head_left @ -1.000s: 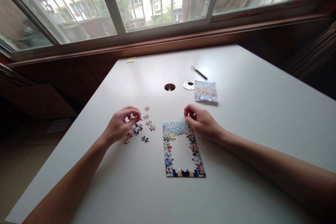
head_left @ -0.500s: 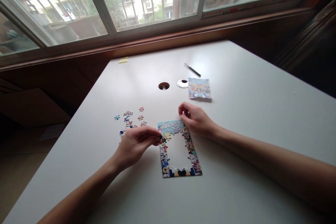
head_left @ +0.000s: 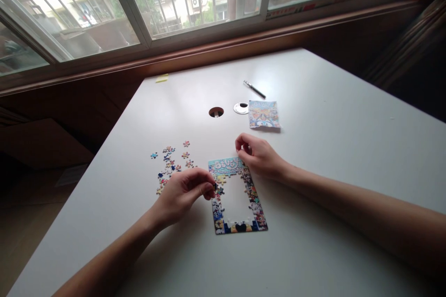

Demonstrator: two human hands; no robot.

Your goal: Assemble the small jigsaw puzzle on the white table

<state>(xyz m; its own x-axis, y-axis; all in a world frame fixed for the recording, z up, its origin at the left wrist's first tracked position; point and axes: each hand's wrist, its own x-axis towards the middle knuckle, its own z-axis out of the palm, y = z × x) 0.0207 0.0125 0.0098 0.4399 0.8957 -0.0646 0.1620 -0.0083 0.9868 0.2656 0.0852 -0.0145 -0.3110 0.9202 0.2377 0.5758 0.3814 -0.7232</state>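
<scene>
A jigsaw puzzle (head_left: 239,227) lies flat on the white table, its border filled around a bare white middle. My left hand (head_left: 181,192) is at its left edge, thumb and fingers pinched on a small dark puzzle piece (head_left: 215,186), mostly hidden by the fingertips. A dark grey piece (head_left: 220,190) shows just right of those fingertips. My right hand (head_left: 259,154) rests at the puzzle's upper right corner with curled fingers, and nothing shows in them. Loose puzzle pieces (head_left: 169,150) are scattered beyond my left hand, some partly behind it.
Farther back on the table (head_left: 327,158) lie a printed picture sheet (head_left: 264,114), a black pen (head_left: 254,89) and a round metal cover (head_left: 240,108). A round hole (head_left: 216,112) opens in the tabletop. Yellow tape (head_left: 162,78) marks the far left edge, below a barred window.
My left fingertips have shifted slightly down and left along the puzzle edge, uncovering more of the dark grey piece. My right hand stays at the corner. The whole view has tilted a little.
</scene>
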